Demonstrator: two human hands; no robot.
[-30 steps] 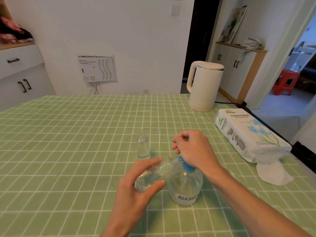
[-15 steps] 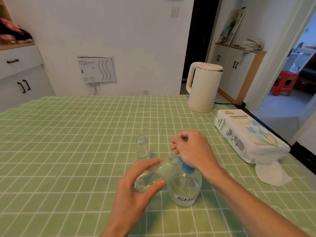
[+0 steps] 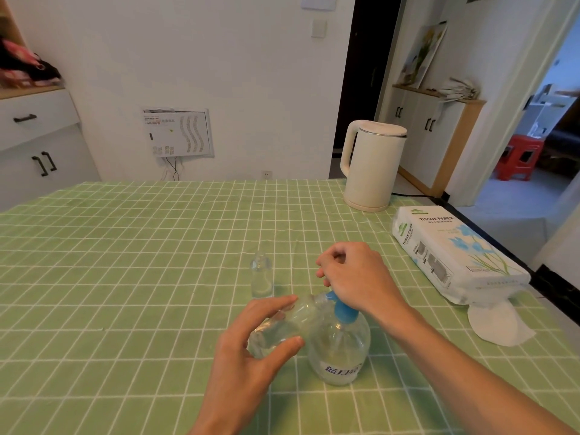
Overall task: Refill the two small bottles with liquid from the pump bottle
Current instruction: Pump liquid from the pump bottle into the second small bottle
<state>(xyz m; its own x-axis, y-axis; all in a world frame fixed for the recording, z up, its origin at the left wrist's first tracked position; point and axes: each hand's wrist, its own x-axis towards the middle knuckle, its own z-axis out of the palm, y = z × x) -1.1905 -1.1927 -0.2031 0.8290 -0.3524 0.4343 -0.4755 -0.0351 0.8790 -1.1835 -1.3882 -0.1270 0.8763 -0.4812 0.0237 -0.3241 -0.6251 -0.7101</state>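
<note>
1. My left hand (image 3: 251, 353) grips one small bottle (image 3: 276, 329), with the thumb underneath and the fingers over the top. It holds the bottle off the table, tilted with its neck toward the pump.
2. My right hand (image 3: 357, 277) sits on top of the pump bottle (image 3: 340, 350). The fingers are curled down round the pump head, which is hidden under my palm. Only the blue collar (image 3: 345, 312) shows below my hand.
3. The mouth of the held bottle lies right at the blue spout. I cannot tell whether the two touch.
4. The pump bottle stands upright on the green checked tablecloth (image 3: 125, 277), near my edge of the table. It is clear and rounded, with a printed label low on the side facing me.
5. The second small bottle (image 3: 261, 277) stands upright on the cloth just beyond my left fingertips, apart from both hands.
6. Farther right, a pack of tissue paper (image 3: 452, 252) lies along the table edge, with a loose tissue (image 3: 499, 324) sticking out from under its near end.
7. A cream kettle (image 3: 372, 164) stands at the far right corner of the table.
8. Past the table there is a white wall with a vented panel (image 3: 177, 133), and a red stool (image 3: 521, 155) shows through the doorway.
</note>
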